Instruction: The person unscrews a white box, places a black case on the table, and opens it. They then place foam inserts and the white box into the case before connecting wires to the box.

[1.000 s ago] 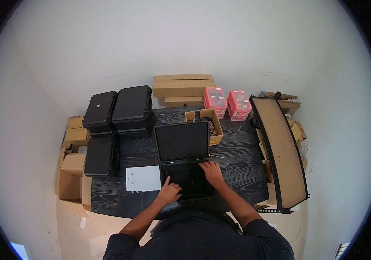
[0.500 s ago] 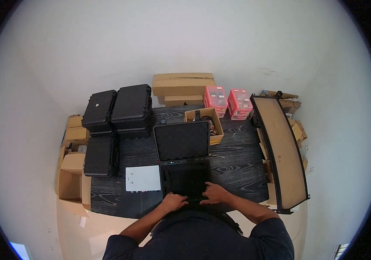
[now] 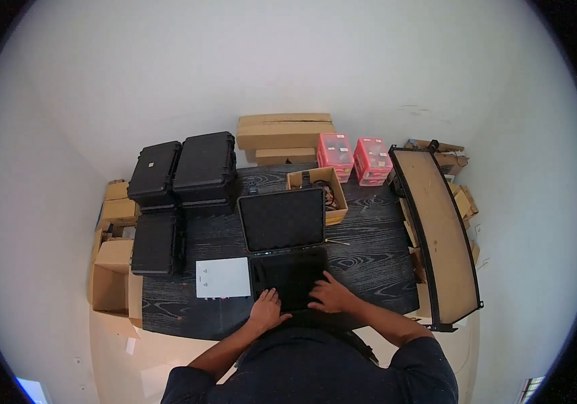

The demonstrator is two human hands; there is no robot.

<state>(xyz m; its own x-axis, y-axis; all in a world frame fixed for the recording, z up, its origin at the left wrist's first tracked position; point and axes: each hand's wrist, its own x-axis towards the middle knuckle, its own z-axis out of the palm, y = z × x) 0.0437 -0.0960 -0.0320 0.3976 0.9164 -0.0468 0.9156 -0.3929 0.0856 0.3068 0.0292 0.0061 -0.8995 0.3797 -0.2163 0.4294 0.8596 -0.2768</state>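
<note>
A black hard case (image 3: 288,277) lies with its lid (image 3: 283,219) tipped back, showing dark foam lining in both halves. My left hand (image 3: 268,310) rests at the front left corner of the lower half, fingers stretched forward and thumb out to the side. At the right side of the foam is my right hand (image 3: 332,295), its fingers apart and touching the case near the edge. Neither hand grips anything visible. A flat white box (image 3: 222,277) with small connectors along its front edge lies just left of the case.
Black cases (image 3: 204,165) stand at the back left of the dark wood-grain table (image 3: 376,242). Behind the lid are an open carton (image 3: 337,202) of cables and pink drawer units (image 3: 335,155). A screwdriver-like tool (image 3: 337,242) lies beside the lid. A framed panel (image 3: 440,236) borders the right.
My left hand has moved slightly forward and left, its fingers now pointing ahead over the case. My right hand has shifted slightly forward along the right side.
</note>
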